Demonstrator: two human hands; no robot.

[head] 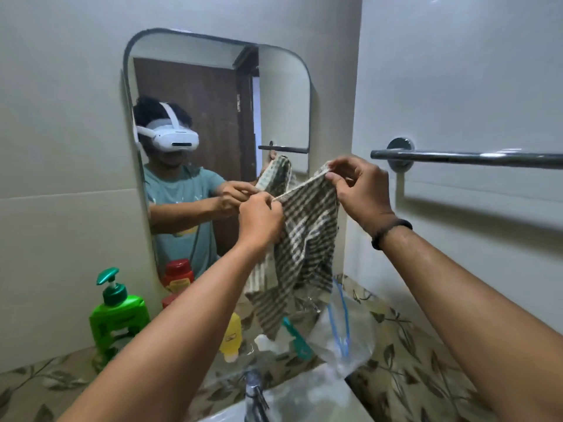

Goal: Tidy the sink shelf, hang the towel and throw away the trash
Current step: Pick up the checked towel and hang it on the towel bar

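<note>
A green-and-white checked towel [304, 236] hangs in the air above the sink shelf, stretched along its top hem. My left hand [260, 219] pinches the hem's left end and my right hand [361, 188] pinches the right corner. The chrome towel bar [466, 158] runs along the right wall, just right of my right hand and at about the same height. Under the towel lie a clear plastic bag with blue zip lines [344, 336], a teal item [297, 338] and a yellow bottle [231, 336] on its side.
A green pump bottle [117, 312] stands at the shelf's left, a red-capped bottle [178, 274] behind my left forearm. The leaf-patterned shelf [405, 360] wraps around the sink, with the tap [254, 394] at the bottom. The mirror [213, 117] faces me.
</note>
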